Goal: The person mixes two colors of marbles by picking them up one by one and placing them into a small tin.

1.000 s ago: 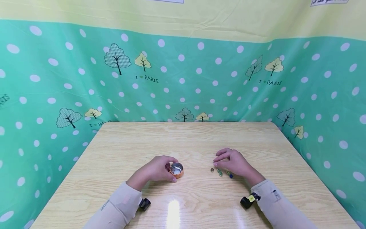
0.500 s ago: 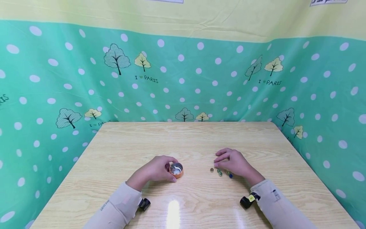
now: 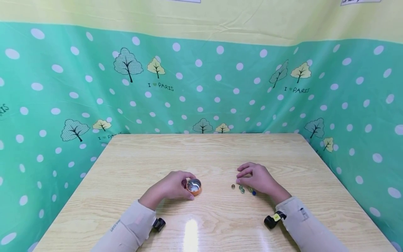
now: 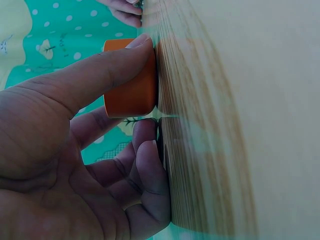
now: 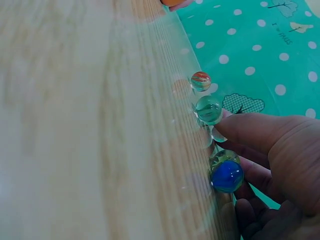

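My left hand (image 3: 174,185) grips a small round orange tin (image 3: 189,193) with a silvery inside, standing on the table. The left wrist view shows the thumb along the near side of the orange tin (image 4: 132,95), with fingers behind and below it. Small shiny spots show inside; I cannot tell what they are. To the right, my right hand (image 3: 258,178) rests beside several glass marbles, thumb and fingers apart. In the right wrist view these include an orange-streaked marble (image 5: 201,81), a green marble (image 5: 208,110) next to the thumb tip, and a blue marble (image 5: 227,176). A clear marble (image 5: 218,135) is partly hidden by the thumb.
A light wood-grain table (image 3: 207,154) lies under both hands. Behind and beside it hangs a green dotted cloth (image 3: 201,98) with printed trees. Black wrist cameras sit under both sleeves, the left camera (image 3: 158,224) and the right camera (image 3: 270,221) close above the tabletop.
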The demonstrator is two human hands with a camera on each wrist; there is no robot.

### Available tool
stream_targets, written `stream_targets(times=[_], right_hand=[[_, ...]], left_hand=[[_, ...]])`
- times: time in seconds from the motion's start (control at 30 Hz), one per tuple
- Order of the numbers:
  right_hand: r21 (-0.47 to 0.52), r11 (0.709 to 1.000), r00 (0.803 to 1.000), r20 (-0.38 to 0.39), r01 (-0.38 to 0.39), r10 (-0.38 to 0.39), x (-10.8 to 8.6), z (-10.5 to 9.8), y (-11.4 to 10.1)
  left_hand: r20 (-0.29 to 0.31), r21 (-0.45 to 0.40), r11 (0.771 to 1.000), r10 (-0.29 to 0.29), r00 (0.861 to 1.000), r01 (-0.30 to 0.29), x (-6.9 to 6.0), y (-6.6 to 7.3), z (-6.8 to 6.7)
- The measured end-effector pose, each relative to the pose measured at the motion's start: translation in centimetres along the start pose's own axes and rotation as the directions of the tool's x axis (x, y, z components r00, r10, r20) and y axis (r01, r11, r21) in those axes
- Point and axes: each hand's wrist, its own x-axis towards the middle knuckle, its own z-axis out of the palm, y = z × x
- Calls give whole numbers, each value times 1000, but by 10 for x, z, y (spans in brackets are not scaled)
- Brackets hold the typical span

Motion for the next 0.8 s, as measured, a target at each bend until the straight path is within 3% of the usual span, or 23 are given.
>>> stream_targets(times=[0.8], right_hand=[[34, 999, 1000, 8, 4, -4, -1, -3, -6]], left_hand=[[6, -12, 999, -44, 999, 44, 0, 0, 2]])
